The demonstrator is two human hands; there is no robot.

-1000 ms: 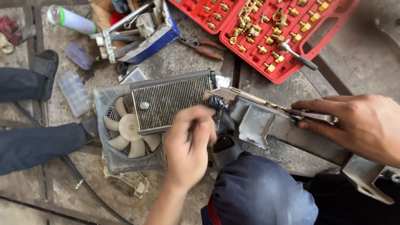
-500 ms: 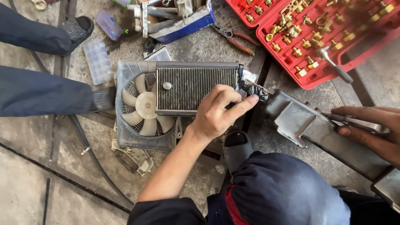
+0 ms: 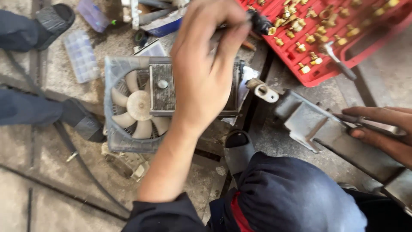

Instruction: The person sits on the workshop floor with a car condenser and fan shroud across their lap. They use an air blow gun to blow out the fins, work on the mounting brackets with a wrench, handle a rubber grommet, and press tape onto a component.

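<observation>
Head view, looking down at a concrete floor.

Left hand: raised in the upper middle of the frame, back of the hand to the camera, fingers curled and pinched round a small dark piece at the fingertips. The piece is blurred; it could be a cap or a fitting, I cannot tell which. It sits above the near edge of the red tray in the upper right, which is full of small brass fittings in rows.

Right hand: at the right edge, fingers closed loosely round a thin metal tool, possibly pliers, resting on a grey metal bracket. A short pipe end sticks out just left of the bracket.

Under the left forearm, middle left: a fan unit with white blades in a grey housing, and a finned radiator core lying across it, partly hidden by the hand.

Handling, as I judge it: the dark piece looks light and small, easy to drop, best held in a fingertip pinch as now. The finned core looks fragile on its face; take it by the frame edges. The bracket looks stiff and heavy.

Upper left: a clear plastic parts box and another person's dark shoe. Bottom: the person's blue-clad knee, black sandal beside it.
</observation>
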